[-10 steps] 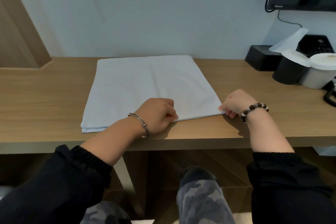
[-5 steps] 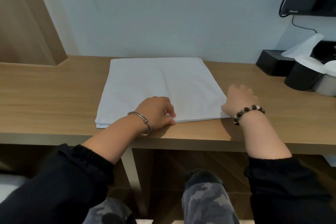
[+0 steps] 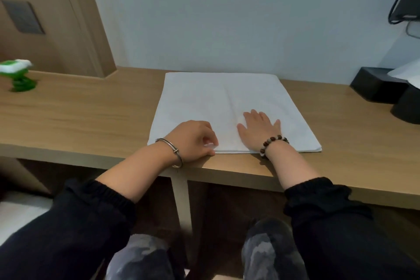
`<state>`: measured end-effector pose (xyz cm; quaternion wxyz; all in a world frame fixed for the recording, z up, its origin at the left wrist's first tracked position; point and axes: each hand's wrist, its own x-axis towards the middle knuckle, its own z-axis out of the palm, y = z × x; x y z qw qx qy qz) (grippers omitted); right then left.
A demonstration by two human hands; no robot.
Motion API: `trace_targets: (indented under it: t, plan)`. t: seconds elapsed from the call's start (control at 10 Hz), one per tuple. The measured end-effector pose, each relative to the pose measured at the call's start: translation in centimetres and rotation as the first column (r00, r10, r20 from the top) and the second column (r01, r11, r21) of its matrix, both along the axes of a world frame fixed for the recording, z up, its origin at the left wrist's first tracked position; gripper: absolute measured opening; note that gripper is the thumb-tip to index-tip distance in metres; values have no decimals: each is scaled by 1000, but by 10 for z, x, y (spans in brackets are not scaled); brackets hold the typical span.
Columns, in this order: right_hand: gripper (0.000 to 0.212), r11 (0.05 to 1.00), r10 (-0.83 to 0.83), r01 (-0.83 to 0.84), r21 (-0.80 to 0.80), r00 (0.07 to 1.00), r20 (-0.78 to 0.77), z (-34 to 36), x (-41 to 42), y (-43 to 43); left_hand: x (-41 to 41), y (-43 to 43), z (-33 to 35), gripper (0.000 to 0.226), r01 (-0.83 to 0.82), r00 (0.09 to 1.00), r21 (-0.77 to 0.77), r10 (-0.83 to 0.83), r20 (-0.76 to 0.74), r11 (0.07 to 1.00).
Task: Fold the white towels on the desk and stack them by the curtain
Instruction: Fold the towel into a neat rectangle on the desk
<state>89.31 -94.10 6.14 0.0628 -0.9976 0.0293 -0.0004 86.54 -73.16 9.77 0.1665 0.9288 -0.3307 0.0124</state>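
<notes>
Bare wood of the light-brown wooden desk (image 3: 91, 116) runs from the folded white towel (image 3: 204, 98) at mid-desk to a blurred green object (image 3: 19, 77) by the left back edge. A black rectangular box (image 3: 372, 84) and a black round container (image 3: 406, 107) crowd the right back edge; a pale wall (image 3: 227, 18) closes the back.

The person wears black sleeves (image 3: 79, 223), a silver bangle (image 3: 174, 151), a beaded bracelet (image 3: 272, 138) and camouflage trousers (image 3: 268, 248).

Soft, even, rather dim light, faint shadows; green object (image 3: 19, 75) at left blurred, frame edges bowed.
</notes>
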Motion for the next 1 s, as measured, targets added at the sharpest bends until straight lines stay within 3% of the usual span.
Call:
trace_targets:
  t: [0.4,0.6,0.7,0.9,1.0]
  plan:
    - [56,1000,-3,3,-18,1000,10,0,1,0,-4,47,5,24,-42,979,327,-27,201,944]
    - [57,999,-35,35,-18,999,6,-1,0,1,-10,65,9,16,-102,964,316,15,265,943]
    - [57,999,-44,44,-16,999,1,0,-1,1,-16,73,7,15,-72,948,232,-6,318,970]
    - [58,999,-44,44,-11,999,-7,0,-1,1,-19,79,2,17,-58,956,230,-12,294,971]
    - [58,999,-46,46,-12,999,-6,0,-1,1,-23,82,5,9,3,930,167,-64,363,986]
